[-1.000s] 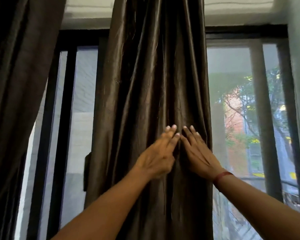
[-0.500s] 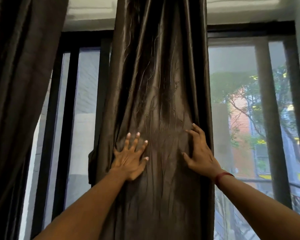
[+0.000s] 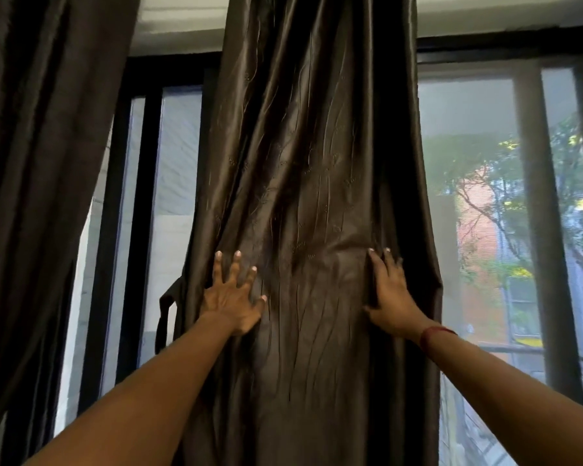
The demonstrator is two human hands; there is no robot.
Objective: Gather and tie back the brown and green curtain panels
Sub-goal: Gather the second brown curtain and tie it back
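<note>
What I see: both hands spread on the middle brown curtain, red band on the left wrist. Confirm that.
Wrong wrist: the head view shows the red band on the right wrist. The left hand and right hand do lie spread on the middle brown curtain.

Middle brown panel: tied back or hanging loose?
Loose. The brown panel hangs straight with no band round it; a fabric loop dangles free at its left edge. Left hand and right hand press flat on it.

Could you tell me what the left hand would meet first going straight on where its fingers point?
Probably more of the brown curtain: the left hand lies flat on it, fingers pointing up along its folds.
</note>
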